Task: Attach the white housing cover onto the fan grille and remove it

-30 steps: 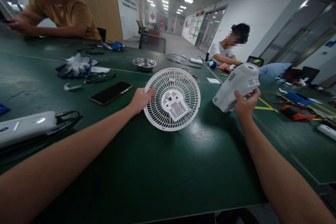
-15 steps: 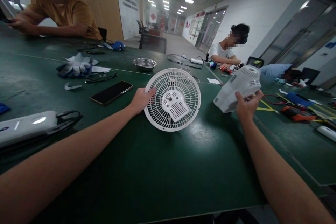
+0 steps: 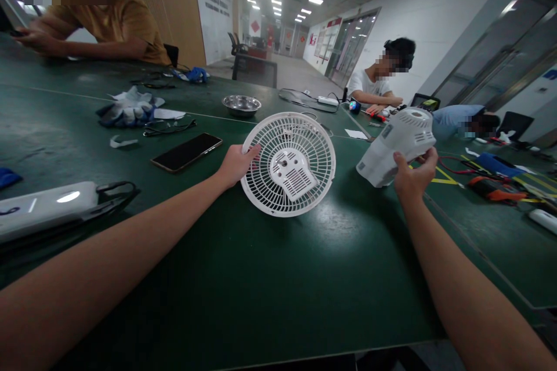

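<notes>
The left hand's [image 3: 235,167] grip is closed around the left rim of a round white slatted plastic grille [image 3: 295,175] over the dark green desk [image 3: 261,284]. Right of it, apart, the right hand [image 3: 413,177] grips a white vented plastic housing [image 3: 398,136], long axis slanting up rightward.

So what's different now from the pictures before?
Very little. The whole view slid slightly, so things sit a touch further right in the picture. The right hand and its white housing may have shifted slightly right too. Nothing was picked up or let go: the left hand still holds the white fan guard, and the phone and metal bowl stayed put.
</notes>
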